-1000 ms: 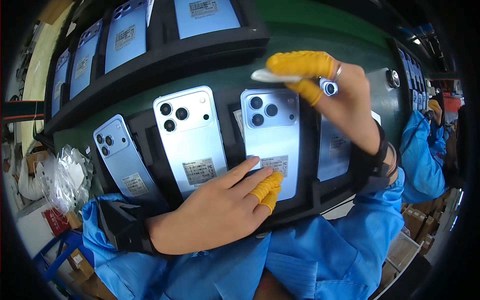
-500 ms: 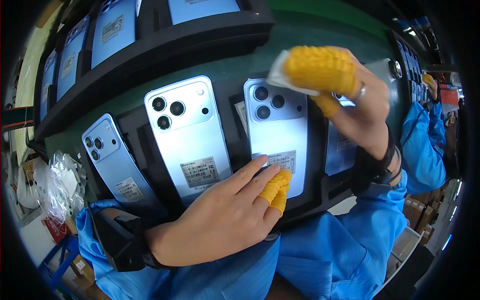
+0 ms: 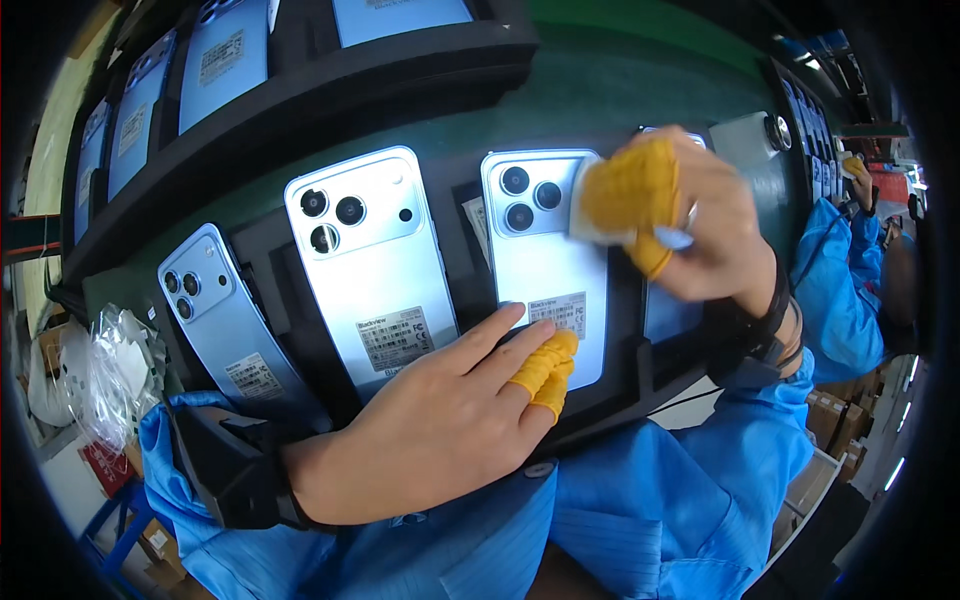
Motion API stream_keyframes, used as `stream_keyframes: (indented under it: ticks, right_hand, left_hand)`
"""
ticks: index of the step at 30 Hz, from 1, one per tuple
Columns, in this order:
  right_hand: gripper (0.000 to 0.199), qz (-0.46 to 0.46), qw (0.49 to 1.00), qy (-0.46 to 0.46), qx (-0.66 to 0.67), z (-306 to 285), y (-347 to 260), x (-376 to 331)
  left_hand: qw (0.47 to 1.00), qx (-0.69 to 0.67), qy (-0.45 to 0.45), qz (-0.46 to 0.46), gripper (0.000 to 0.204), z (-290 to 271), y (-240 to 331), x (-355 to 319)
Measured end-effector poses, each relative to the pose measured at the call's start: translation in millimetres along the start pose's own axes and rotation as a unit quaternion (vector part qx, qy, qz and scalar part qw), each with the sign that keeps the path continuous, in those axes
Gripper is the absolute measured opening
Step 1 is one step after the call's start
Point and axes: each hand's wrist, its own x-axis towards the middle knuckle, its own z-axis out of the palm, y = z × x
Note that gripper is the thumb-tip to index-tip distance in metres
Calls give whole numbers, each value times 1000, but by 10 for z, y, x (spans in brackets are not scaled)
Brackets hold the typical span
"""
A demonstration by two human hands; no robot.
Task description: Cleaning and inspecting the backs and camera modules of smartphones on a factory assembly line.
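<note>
On the middle phone (image 3: 545, 270), left hand (image 3: 440, 425) fingers flat and spread, right hand (image 3: 690, 225) fingers pinching a white wipe (image 3: 590, 225).

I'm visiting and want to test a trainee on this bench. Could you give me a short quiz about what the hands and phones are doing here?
1. True or false: the left hand rests on the lower end of the middle phone.
2. What does the right hand press on that phone? A) a screwdriver B) a small white cloth C) a label roll
3. Fill in: both hands wear finger cots of a ______ colour.

Key
1. True: its fingertips lie on the phone's lower end, by the sticker.
2. B: the white cloth sits under the covered fingers, next to the camera lenses.
3. Yellow.
</note>
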Motion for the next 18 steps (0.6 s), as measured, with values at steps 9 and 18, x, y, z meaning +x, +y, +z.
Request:
stream_keyframes:
  ticks: [9,18]
  right_hand:
    - [29,-14,996,-34,-86,248,33,87]
    - [14,-94,996,6,0,397,-63,89]
  left_hand:
    - [1000,20,-11,1,11,14,-1,6]
    - [1000,-10,-9,-17,11,0,4,15]
